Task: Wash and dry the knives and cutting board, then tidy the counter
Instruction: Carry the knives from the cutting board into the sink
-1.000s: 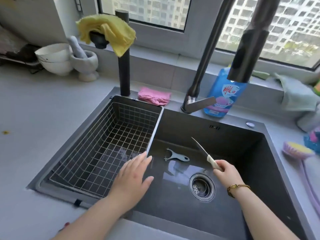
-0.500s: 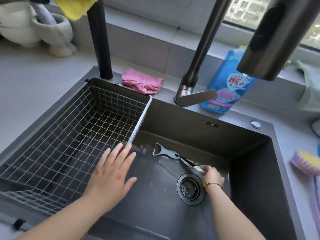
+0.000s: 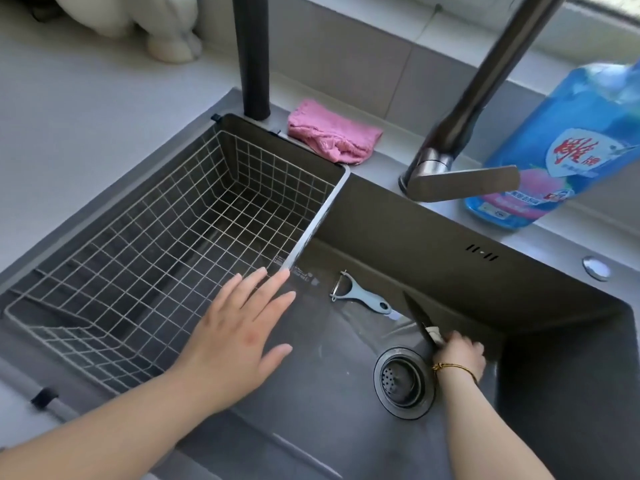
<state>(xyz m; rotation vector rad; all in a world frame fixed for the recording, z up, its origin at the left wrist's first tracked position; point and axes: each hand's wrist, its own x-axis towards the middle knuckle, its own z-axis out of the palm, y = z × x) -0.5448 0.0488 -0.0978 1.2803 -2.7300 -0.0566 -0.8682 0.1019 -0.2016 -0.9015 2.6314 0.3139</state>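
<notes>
Fingers (image 3: pixel 475 348) of the right hand (image 3: pixel 459 358) grip one knife (image 3: pixel 420 318) near one peeler (image 3: pixel 360 297).

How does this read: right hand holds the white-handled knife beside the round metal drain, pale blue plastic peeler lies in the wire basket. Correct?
No. The head view shows the pale blue plastic peeler on the dark sink floor, outside the wire basket. The rest holds.

Right hand (image 3: pixel 459 355) grips knife (image 3: pixel 420 322) low in dark sink (image 3: pixel 433 244), by drain (image 3: pixel 403 381); left hand (image 3: pixel 239 337) flat, fingers spread, over wire basket (image 3: pixel 166 251) edge; blue peeler (image 3: pixel 360 294) on sink floor near blade; pink cloth (image 3: pixel 332 136) behind basket; blue bottle (image 3: pixel 561 150) back right
</notes>
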